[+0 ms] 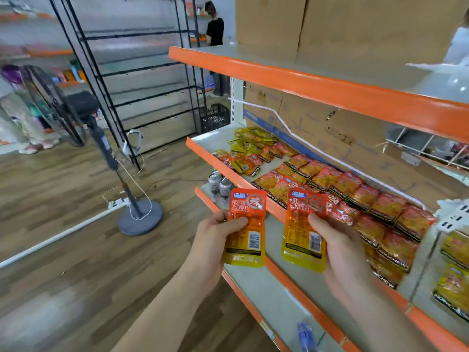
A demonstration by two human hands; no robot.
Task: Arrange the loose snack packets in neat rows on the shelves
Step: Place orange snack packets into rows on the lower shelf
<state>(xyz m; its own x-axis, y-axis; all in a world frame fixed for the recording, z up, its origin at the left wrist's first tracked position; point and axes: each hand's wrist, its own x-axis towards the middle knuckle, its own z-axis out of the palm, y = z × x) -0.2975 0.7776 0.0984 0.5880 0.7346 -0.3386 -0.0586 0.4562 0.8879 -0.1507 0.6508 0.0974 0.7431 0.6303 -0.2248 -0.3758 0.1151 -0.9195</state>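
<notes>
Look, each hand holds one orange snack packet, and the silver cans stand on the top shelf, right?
No. The head view shows the silver cans on the lowest visible orange-edged shelf, not the top. Left hand and right hand each hold one orange packet.

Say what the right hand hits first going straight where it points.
Likely the rows of red-orange foil snack packets on the grey shelf, beyond the orange-yellow packet the right hand holds. Depth unclear; the shelf's orange lip might come first.

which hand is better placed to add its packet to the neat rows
Probably the right hand: its packet sits at the shelf edge beside the neat rows; the left hand holds the other packet farther out.
</notes>
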